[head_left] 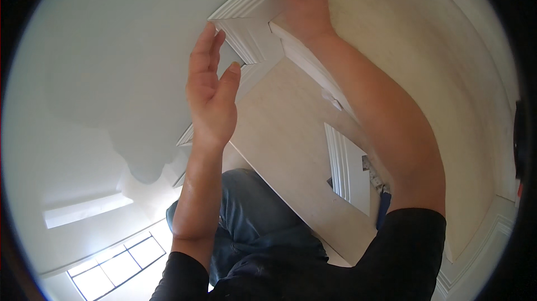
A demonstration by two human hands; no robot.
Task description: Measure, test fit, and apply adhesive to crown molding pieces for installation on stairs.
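Note:
My left hand (212, 97) is raised with its fingers stretched out and thumb apart. Its fingertips are at the near corner of the ridged white molding (238, 9), and nothing shows in its palm. Farther up and to the right, my right hand (307, 5) is against the same molding. Its fingers are curled, with a dark gap between them, and the side near the molding is blurred. Whether anything small sits in those fingers is hidden. Just below, a second molding section (243, 41) meets the first at an angled joint.
A smooth pale surface (100, 66) fills the left side, with a gridded window (120, 267) at lower left. On the beige surface (279, 111) below lie a cut piece of white molding (349, 167) and a dark blue object (384, 210). My jeans-clad leg (257, 206) is beside its edge.

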